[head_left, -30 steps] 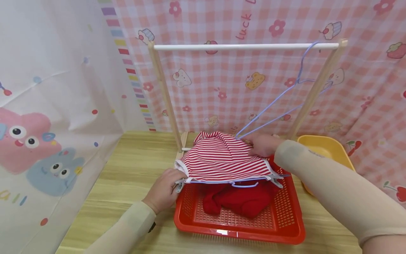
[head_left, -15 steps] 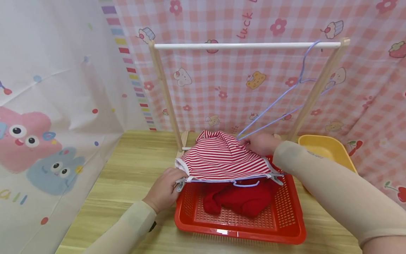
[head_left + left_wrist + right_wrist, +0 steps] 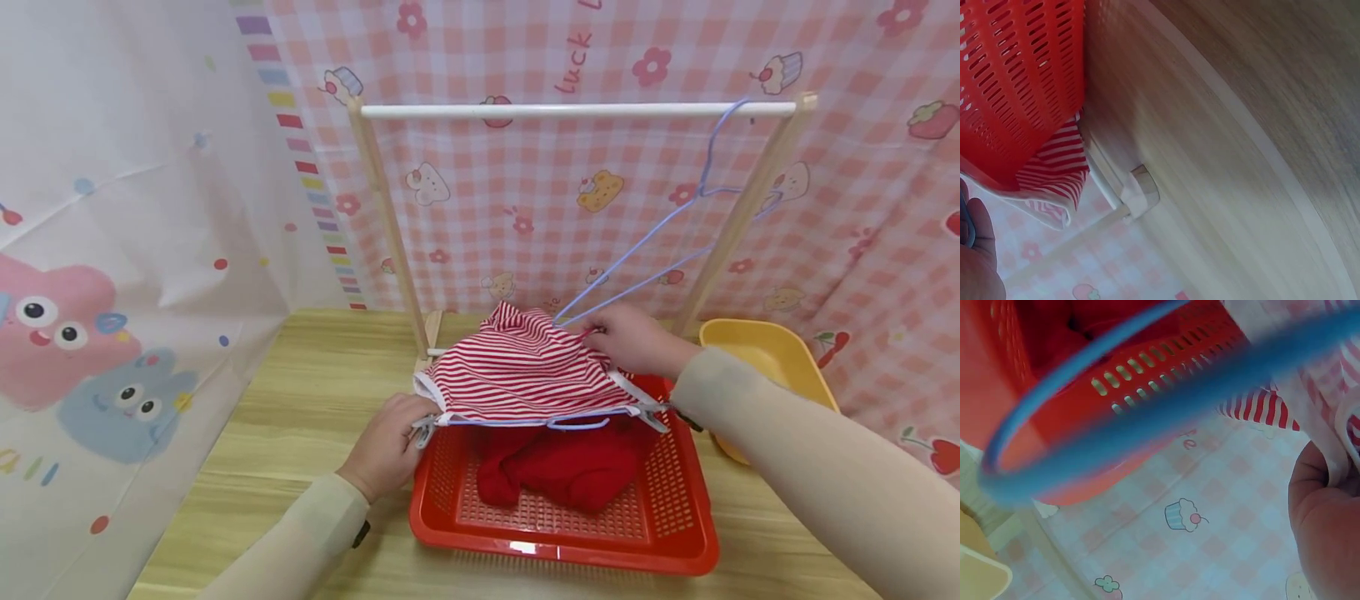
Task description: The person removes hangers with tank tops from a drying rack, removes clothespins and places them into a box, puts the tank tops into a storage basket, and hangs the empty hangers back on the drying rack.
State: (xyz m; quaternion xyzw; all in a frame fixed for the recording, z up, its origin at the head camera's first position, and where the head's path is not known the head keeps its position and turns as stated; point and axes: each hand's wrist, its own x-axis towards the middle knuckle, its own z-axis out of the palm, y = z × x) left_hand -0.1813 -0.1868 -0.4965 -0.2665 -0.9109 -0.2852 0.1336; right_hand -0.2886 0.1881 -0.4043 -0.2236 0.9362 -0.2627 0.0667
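The basket (image 3: 637, 557) stood on the tabletop (image 3: 300, 408), red cloth (image 3: 585, 475) lying inside it. The left hand (image 3: 390, 446) had its fingers curled closed on a grey clip (image 3: 425, 433) at one end of the blue hanger (image 3: 495, 423), above the cloth; another clip (image 3: 654, 418) sat at the other end. Beyond the hanger spread the striped garment (image 3: 525, 367), over the basket's far part. The right hand (image 3: 637, 337) pinched its edge, fingers closed against the thumb. To the right stood a yellow bin (image 3: 761, 354); behind, a second hanger (image 3: 637, 247) hung from the rack (image 3: 577, 110).
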